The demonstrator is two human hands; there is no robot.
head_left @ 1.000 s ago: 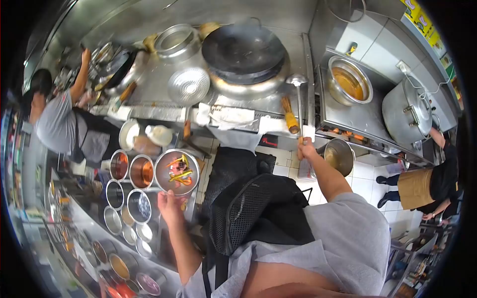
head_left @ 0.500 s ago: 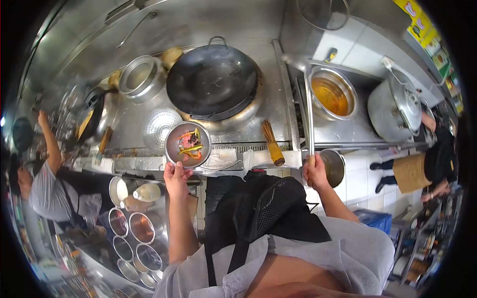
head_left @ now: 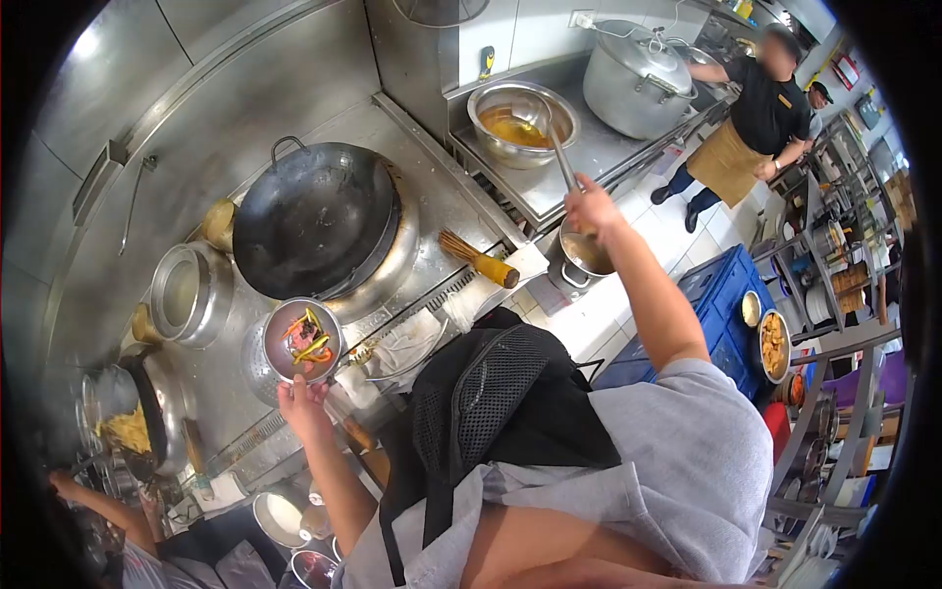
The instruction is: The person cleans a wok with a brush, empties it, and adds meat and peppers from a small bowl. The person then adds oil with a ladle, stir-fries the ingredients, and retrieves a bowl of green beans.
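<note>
Lidded pot (head_left: pixel 636 93) nr person (head_left: pixel 773 113) w/ apron (head_left: pixel 728 165).

Layout of the range (head_left: pixel 432 162).
Wok (head_left: pixel 312 221) on burner (head_left: pixel 410 245); nested vessels (head_left: pixel 212 285) left, brush (head_left: pixel 486 263) right; farther right, bowl (head_left: pixel 496 149) with ladle (head_left: pixel 563 160) in it, lidded pot (head_left: pixel 633 93) beside.

Black straps (head_left: pixel 440 510) lie over a grey short-sleeved shirt (head_left: pixel 692 442)

other people (head_left: pixel 770 113) 3; woks (head_left: pixel 314 221) at least 2; lidded pot (head_left: pixel 633 93) 1; ladle (head_left: pixel 562 162) 1; bowl of amber liquid (head_left: pixel 520 154) 1; bowl of cut vegetables (head_left: pixel 283 360) 1; wall socket (head_left: pixel 582 19) 1
</note>
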